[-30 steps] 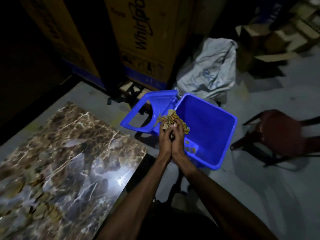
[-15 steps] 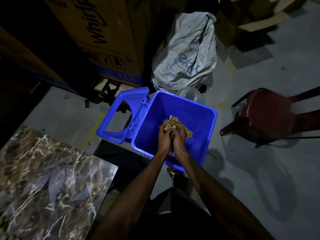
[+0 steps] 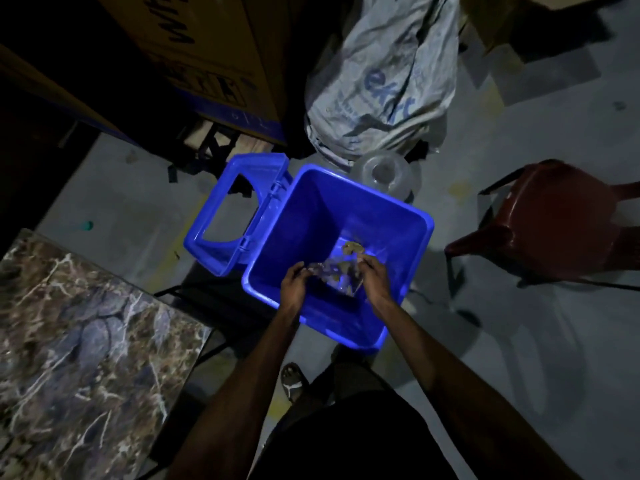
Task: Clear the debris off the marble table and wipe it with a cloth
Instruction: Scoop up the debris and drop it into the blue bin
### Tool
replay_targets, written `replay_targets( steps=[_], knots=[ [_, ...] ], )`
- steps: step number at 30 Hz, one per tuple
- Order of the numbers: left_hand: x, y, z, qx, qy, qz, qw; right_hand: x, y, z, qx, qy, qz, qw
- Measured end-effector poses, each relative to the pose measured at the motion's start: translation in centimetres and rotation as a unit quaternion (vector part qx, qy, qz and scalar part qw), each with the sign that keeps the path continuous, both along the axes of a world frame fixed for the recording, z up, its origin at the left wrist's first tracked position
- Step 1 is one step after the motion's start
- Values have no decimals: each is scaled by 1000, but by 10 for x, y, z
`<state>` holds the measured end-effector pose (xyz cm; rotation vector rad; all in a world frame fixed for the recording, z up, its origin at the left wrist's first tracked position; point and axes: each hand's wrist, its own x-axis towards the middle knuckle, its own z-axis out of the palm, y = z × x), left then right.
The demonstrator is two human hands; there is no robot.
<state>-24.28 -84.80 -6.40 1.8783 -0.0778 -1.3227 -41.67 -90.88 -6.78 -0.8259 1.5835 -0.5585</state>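
Note:
A blue plastic bin (image 3: 408, 244) stands on the floor with its frame lid (image 3: 239, 216) swung open to the left. My left hand (image 3: 294, 282) and my right hand (image 3: 375, 278) hover apart over the bin's near side, fingers loosely curled. Between them brownish debris (image 3: 341, 271) falls blurred into the bin, and a scrap (image 3: 351, 247) lies lower inside. Whether either hand still touches the debris is unclear. The brown marble table (image 3: 86, 358) fills the lower left.
A dark red plastic chair (image 3: 554, 220) stands right of the bin. Behind the bin lie a grey sack (image 3: 381, 81) and a clear container (image 3: 384, 174). Large cardboard boxes (image 3: 207, 46) rise at the upper left. My sandalled foot (image 3: 292, 381) is below the bin.
My hands were pressed together around a clump of debris; now they have parted over the bin and the debris drops in. The view has tilted further down over the bin.

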Motion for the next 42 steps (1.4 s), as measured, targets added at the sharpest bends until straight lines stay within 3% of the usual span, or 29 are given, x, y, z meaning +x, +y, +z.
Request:
replay_targets(
  steps=[9, 15, 22, 27, 31, 38, 42],
  knots=[
    [13, 76, 17, -13, -9, 60, 998, 33, 50, 20, 4, -16, 151, 988],
    [26, 152, 52, -66, -9, 178, 982, 90, 103, 55, -67, -21, 333, 940],
    [39, 288, 90, -135, 12, 384, 913, 156, 210, 84, -101, -65, 481, 869],
    [53, 397, 101, -178, -8, 474, 862, 188, 323, 95, -105, -99, 559, 817],
    [64, 465, 113, -191, -30, 543, 817, 205, 386, 101, -97, -100, 649, 748],
    [95, 519, 121, -187, -30, 625, 758, 258, 430, 109, -117, -107, 695, 702],
    [127, 539, 120, -167, -40, 630, 757, 299, 450, 106, -110, -102, 707, 691]
  ],
)
